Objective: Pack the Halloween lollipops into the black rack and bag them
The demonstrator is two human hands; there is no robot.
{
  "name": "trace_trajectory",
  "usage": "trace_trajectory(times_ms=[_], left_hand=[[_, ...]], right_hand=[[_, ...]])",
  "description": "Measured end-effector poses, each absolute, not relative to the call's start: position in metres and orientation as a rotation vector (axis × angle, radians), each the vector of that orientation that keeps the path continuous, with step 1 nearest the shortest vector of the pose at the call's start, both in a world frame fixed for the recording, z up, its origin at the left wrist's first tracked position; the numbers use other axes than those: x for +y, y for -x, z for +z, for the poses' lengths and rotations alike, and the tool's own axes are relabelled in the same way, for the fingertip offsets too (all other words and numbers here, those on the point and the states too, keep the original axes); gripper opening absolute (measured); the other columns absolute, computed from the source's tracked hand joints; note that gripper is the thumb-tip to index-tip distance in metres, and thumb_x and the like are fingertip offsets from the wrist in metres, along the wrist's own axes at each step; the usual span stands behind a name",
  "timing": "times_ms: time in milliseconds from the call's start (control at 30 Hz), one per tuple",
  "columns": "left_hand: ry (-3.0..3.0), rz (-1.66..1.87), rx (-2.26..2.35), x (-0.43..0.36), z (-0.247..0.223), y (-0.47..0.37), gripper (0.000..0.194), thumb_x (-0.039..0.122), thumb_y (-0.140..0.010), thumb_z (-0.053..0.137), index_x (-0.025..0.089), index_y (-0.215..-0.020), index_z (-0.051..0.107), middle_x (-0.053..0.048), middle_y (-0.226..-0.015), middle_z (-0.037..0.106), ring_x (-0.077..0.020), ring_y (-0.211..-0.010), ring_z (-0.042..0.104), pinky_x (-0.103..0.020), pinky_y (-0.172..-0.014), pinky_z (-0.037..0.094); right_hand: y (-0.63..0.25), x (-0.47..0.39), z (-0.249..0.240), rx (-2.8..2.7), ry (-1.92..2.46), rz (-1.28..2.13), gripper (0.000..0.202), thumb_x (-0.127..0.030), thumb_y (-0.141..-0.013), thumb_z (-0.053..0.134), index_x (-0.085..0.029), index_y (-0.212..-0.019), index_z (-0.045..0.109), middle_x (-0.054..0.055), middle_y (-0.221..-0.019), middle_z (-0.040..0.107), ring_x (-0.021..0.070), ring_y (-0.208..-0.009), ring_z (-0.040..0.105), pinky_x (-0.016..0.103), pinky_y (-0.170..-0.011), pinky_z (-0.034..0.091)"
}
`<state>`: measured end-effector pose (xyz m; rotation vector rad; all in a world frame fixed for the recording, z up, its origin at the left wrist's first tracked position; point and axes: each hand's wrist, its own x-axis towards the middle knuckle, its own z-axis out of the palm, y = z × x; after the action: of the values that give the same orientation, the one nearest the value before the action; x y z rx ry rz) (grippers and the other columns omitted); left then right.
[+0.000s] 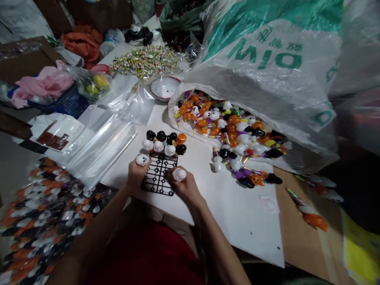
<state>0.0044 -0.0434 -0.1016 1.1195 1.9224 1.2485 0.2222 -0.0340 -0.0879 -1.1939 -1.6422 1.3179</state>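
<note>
A black plastic grid rack [158, 177] lies in front of me on the white table. Several toys with black, white and orange heads [161, 136] are packed in rows at its far end. My left hand [135, 175] is closed round a white ghost-headed toy [143, 159] by the rack's left edge; the toy's dark-eyed face points up. At the right edge, my right hand [187, 187] grips a white-headed toy [179, 174], its fingers reaching over the grid. The lower part of each held toy is hidden by my fingers.
A large white-and-green sack [267, 83] spills pumpkin and ghost toys [219, 122] onto the table. Clear plastic bags [103, 146] lie left, beside a blue basket [62, 101]. A bowl [164, 88] and a pile of small colourful pieces [145, 61] sit behind. Bagged toys [44, 221] are at lower left.
</note>
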Motion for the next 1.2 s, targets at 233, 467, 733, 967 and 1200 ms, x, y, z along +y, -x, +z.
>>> trace_trajectory(times_ms=[233,467,733,967,1200], left_hand=[[-1.479,0.956,2.006,-0.044,-0.103,0.011,0.019,0.036,-0.082,0.061,0.019,-0.091,0.066,-0.004,-0.077,0.071,-0.0179,-0.073,0.065,-0.026,-0.071,0.049],[-1.512,1.002,1.968,-0.05,-0.112,0.01,0.028,0.042,-0.083,0.061,0.017,-0.094,0.066,-0.009,-0.089,0.074,-0.0204,-0.084,0.068,-0.027,-0.078,0.051],[-1.422,1.067,1.886,-0.058,-0.118,0.003,0.038,0.046,-0.081,0.065,0.015,-0.103,0.067,-0.01,-0.094,0.075,-0.0226,-0.089,0.07,-0.03,-0.081,0.054],[-1.468,1.179,1.684,-0.079,-0.094,0.023,0.069,0.046,-0.072,0.076,0.015,-0.129,0.054,-0.016,-0.126,0.063,-0.0254,-0.111,0.065,-0.038,-0.091,0.056],[-2.035,1.055,1.557,-0.018,-0.042,0.029,0.062,0.045,-0.082,0.069,0.025,-0.139,0.052,-0.014,-0.159,0.03,-0.0322,-0.146,0.033,-0.053,-0.114,0.038]], right_hand=[[-0.204,-0.036,-0.104,-1.818,1.23,1.203,0.019,-0.038,-0.084,0.061,-0.019,-0.086,0.063,0.005,-0.082,0.069,0.019,-0.075,0.063,0.03,-0.072,0.052],[-0.206,-0.041,-0.086,-2.223,1.249,0.941,0.017,-0.029,-0.096,0.047,-0.018,-0.099,0.06,0.006,-0.091,0.067,0.0177,-0.082,0.062,0.026,-0.075,0.047],[-0.235,-0.067,-0.048,-2.617,1.704,0.632,0.02,-0.018,-0.1,0.043,-0.018,-0.107,0.061,0.009,-0.1,0.067,0.0193,-0.089,0.063,0.027,-0.073,0.043],[-0.222,-0.07,-0.045,-2.529,1.644,0.618,0.017,-0.027,-0.1,0.049,-0.02,-0.11,0.061,0.008,-0.105,0.064,0.0188,-0.095,0.061,0.025,-0.074,0.043],[-0.203,-0.059,-0.05,-2.401,1.617,0.715,0.019,-0.024,-0.1,0.048,-0.018,-0.111,0.063,0.009,-0.112,0.062,0.0184,-0.099,0.061,0.025,-0.077,0.045]])
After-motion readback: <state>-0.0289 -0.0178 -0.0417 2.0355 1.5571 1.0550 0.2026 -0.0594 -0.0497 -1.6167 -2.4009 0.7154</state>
